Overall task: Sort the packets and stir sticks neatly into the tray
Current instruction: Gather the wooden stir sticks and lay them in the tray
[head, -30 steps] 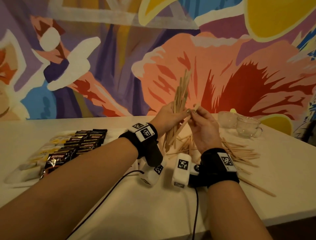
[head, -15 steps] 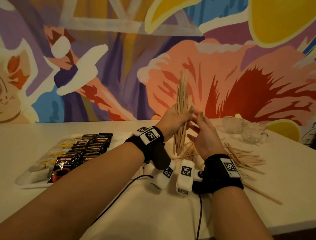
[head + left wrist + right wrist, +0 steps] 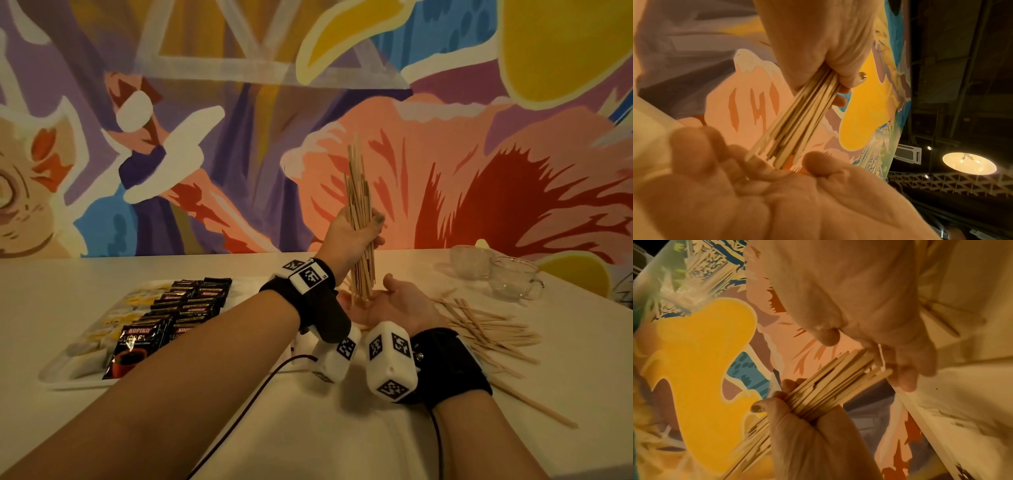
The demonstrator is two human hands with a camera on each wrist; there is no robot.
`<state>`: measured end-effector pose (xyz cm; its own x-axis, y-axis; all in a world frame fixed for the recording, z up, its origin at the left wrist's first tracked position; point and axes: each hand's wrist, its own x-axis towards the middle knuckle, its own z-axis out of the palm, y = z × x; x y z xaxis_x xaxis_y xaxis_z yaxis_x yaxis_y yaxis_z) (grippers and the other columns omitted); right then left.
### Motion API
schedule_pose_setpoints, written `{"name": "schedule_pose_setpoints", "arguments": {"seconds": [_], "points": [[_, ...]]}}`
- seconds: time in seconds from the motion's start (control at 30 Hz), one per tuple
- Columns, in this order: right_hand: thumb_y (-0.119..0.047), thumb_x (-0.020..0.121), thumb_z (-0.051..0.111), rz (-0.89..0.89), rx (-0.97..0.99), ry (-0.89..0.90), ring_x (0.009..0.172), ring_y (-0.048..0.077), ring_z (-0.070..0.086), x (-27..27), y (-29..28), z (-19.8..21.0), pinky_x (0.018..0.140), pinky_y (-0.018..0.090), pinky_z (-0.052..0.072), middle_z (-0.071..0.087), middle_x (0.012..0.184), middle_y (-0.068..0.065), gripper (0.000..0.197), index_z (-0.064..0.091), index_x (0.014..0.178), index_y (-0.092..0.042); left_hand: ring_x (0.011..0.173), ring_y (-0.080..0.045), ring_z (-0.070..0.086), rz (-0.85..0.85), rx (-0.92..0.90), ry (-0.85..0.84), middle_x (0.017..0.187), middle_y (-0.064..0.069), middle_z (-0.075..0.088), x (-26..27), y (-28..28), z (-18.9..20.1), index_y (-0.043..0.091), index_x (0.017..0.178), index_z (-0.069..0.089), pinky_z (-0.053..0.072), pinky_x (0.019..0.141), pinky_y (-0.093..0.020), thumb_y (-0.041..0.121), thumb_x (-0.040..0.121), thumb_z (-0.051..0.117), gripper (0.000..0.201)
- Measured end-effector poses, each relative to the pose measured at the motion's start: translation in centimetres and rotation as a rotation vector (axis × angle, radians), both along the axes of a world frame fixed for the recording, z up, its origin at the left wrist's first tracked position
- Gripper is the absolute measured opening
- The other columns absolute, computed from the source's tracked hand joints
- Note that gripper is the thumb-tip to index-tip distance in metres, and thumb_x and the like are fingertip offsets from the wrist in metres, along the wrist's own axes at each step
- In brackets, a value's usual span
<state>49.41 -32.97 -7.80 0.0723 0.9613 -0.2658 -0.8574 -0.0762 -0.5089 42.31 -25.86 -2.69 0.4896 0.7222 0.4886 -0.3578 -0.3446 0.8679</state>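
Note:
My left hand (image 3: 354, 236) grips a bundle of wooden stir sticks (image 3: 359, 205) upright above the table; the same bundle (image 3: 797, 120) (image 3: 830, 386) shows in both wrist views. My right hand (image 3: 390, 305) lies palm up and flat under the bundle, and the lower stick ends stand on its palm (image 3: 766, 186). A white tray (image 3: 58, 373) at the left holds rows of dark Kopiko coffee packets (image 3: 171, 315) and pale yellow packets (image 3: 133, 301). More loose stir sticks (image 3: 486, 332) lie scattered on the table to the right.
Two clear glass cups (image 3: 507, 277) stand at the back right near the wall. One single stick (image 3: 534, 404) lies apart near the table's front right. A painted mural wall runs along the far table edge.
My right hand has dropped from beside the bundle and turned palm up beneath it. The bundle now stands straighter with its lower ends on that palm.

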Motion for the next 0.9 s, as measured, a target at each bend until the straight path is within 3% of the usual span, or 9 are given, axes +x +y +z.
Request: {"name": "schedule_pose_setpoints", "arguments": {"seconds": [0.1, 0.2, 0.3, 0.37, 0.43, 0.57, 0.67, 0.8, 0.9], "points": [[-0.04, 0.1, 0.025, 0.053, 0.067, 0.033, 0.113, 0.046, 0.047, -0.5, -0.5, 0.5, 0.095, 0.053, 0.033, 0.055, 0.109, 0.037, 0.058, 0.049, 0.113, 0.011, 0.066, -0.017, 0.058, -0.001, -0.005, 0.003, 0.075, 0.0, 0.057, 0.2, -0.2, -0.6, 0.019, 0.09, 0.05, 0.051, 0.077, -0.038, 0.015, 0.092, 0.06, 0.011], [-0.038, 0.101, 0.023, 0.018, 0.142, 0.088, 0.121, 0.043, 0.044, -0.3, -0.8, 0.6, 0.097, 0.055, 0.032, 0.054, 0.116, 0.035, 0.058, 0.049, 0.116, 0.011, 0.067, -0.015, 0.059, -0.024, 0.01, 0.021, 0.077, 0.0, 0.057, 0.2, -0.2, -1.1, 0.018, 0.092, 0.05, 0.052, 0.075, -0.034, 0.017, 0.092, 0.06, 0.01], [-0.033, 0.102, 0.024, 0.022, 0.079, 0.162, 0.125, 0.046, 0.039, 0.3, -0.4, 0.0, 0.1, 0.055, 0.03, 0.049, 0.114, 0.037, 0.054, 0.042, 0.127, 0.012, 0.068, -0.016, 0.059, -0.062, 0.005, 0.017, 0.077, 0.0, 0.056, 0.1, -0.1, -1.3, 0.018, 0.091, 0.051, 0.052, 0.079, -0.037, 0.015, 0.092, 0.059, 0.009], [-0.03, 0.102, 0.023, -0.01, 0.102, 0.156, 0.128, 0.044, 0.037, 0.1, -0.3, 0.0, 0.098, 0.057, 0.029, 0.05, 0.113, 0.036, 0.05, 0.045, 0.12, 0.011, 0.068, -0.016, 0.059, -0.058, -0.004, 0.025, 0.076, 0.0, 0.057, 0.1, -0.1, -1.6, 0.018, 0.091, 0.05, 0.052, 0.079, -0.037, 0.015, 0.092, 0.059, 0.009], [-0.029, 0.103, 0.022, -0.038, 0.169, 0.121, 0.124, 0.042, 0.042, -0.2, -0.4, 0.3, 0.093, 0.059, 0.03, 0.053, 0.114, 0.032, 0.047, 0.048, 0.114, 0.008, 0.067, -0.015, 0.059, -0.052, -0.021, 0.031, 0.076, 0.0, 0.057, 0.4, 0.0, -1.9, 0.018, 0.092, 0.05, 0.052, 0.077, -0.036, 0.016, 0.091, 0.06, 0.01], [-0.026, 0.102, 0.024, -0.011, 0.153, 0.126, 0.119, 0.045, 0.044, -0.1, -0.4, 0.2, 0.099, 0.057, 0.029, 0.054, 0.109, 0.035, 0.045, 0.045, 0.122, 0.008, 0.066, -0.016, 0.059, -0.064, -0.024, 0.039, 0.074, -0.001, 0.056, 0.6, 0.1, -1.9, 0.016, 0.091, 0.05, 0.051, 0.075, -0.035, 0.013, 0.091, 0.06, 0.01], [-0.019, 0.101, 0.027, -0.071, 0.236, 0.079, 0.108, 0.042, 0.053, -0.1, -0.3, 0.1, 0.092, 0.057, 0.036, 0.058, 0.113, 0.03, 0.038, 0.049, 0.12, 0.005, 0.063, -0.013, 0.063, -0.087, 0.015, 0.07, 0.078, -0.001, 0.057, 0.6, 0.2, -2.0, 0.016, 0.089, 0.051, 0.052, 0.069, -0.032, 0.012, 0.091, 0.06, 0.01], [-0.006, 0.097, 0.032, -0.083, 0.264, -0.032, 0.104, 0.037, 0.056, -0.2, -0.3, 0.2, 0.091, 0.052, 0.045, 0.059, 0.112, 0.025, 0.029, 0.054, 0.11, 0.006, 0.071, -0.014, 0.066, -0.132, 0.048, 0.193, 0.08, -0.004, 0.061, 0.4, 0.6, -1.8, 0.009, 0.093, 0.053, 0.056, 0.062, -0.029, 0.011, 0.089, 0.063, 0.011], [-0.006, 0.096, 0.036, -0.105, 0.233, -0.06, 0.094, 0.032, 0.059, 0.1, -0.3, -0.1, 0.074, 0.043, 0.056, 0.06, 0.102, 0.021, 0.023, 0.056, 0.101, 0.004, 0.07, -0.012, 0.063, -0.124, 0.108, 0.335, 0.078, -0.006, 0.064, -0.1, 1.0, -1.4, 0.009, 0.084, 0.058, 0.054, 0.065, -0.024, 0.016, 0.088, 0.065, 0.01]]}}
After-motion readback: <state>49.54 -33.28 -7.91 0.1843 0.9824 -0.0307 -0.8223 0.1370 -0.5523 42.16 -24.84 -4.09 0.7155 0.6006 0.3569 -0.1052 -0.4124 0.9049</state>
